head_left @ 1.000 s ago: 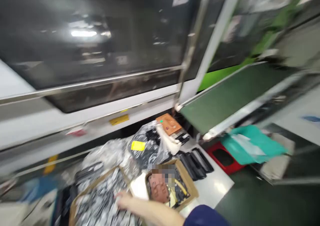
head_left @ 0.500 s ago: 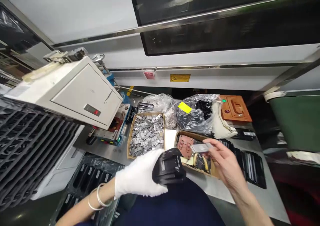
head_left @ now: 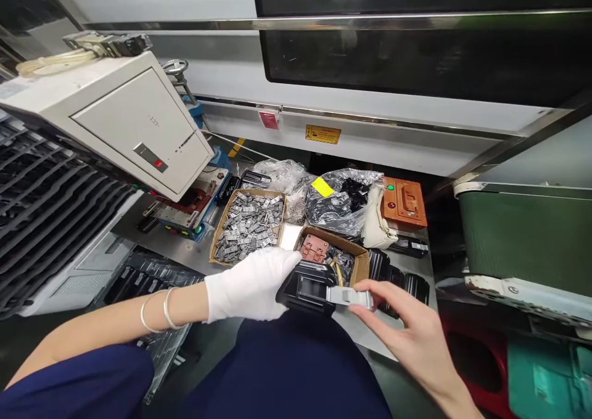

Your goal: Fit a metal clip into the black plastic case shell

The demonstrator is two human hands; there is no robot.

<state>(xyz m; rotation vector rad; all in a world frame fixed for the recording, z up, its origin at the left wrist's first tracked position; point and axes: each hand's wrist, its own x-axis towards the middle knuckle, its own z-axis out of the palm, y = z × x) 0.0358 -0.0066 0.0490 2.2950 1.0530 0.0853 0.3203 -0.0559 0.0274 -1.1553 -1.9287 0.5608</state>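
Observation:
My left hand, in a white glove, grips a black plastic housing over my lap at the table's near edge. My bare right hand pinches a small grey metal piece and holds it against the housing's right side. Just beyond lie a cardboard box of several grey metal pieces and a smaller cardboard box with brown and dark parts.
A white machine cabinet overhangs the steel table at left, above black trays. Clear bags of parts, an orange fixture and black housings lie at right. A green conveyor stands far right.
The view swung from the conveyor to the table. My right hand took a metal piece from the box, then lowered it onto the housing in my gloved left hand.

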